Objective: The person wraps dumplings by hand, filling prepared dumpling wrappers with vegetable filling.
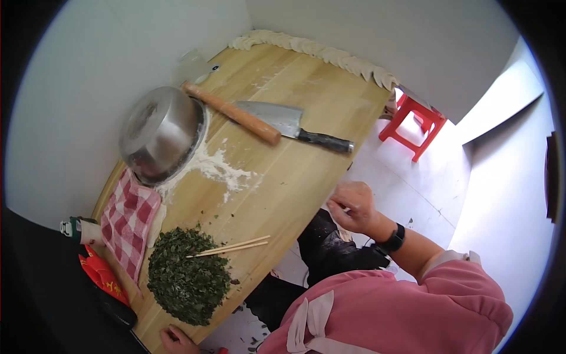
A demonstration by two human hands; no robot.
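1. The right hand [352,206] pinched closed on something small and pale, likely a dumpling wrapper, off the pale wooden board's [295,177] edge.
2. The left hand [177,341], fingers curled, rested at the board's near corner; I couldn't tell if it held anything.
3. The mound of chopped green filling [187,276] with wooden chopsticks [230,246] lay nearby; filling seemed to be the step needed next.

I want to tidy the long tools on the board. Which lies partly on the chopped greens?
The chopsticks: their tips rest on the chopped greens. The rolling pin and cleaver lie farther up the board, crossing each other.
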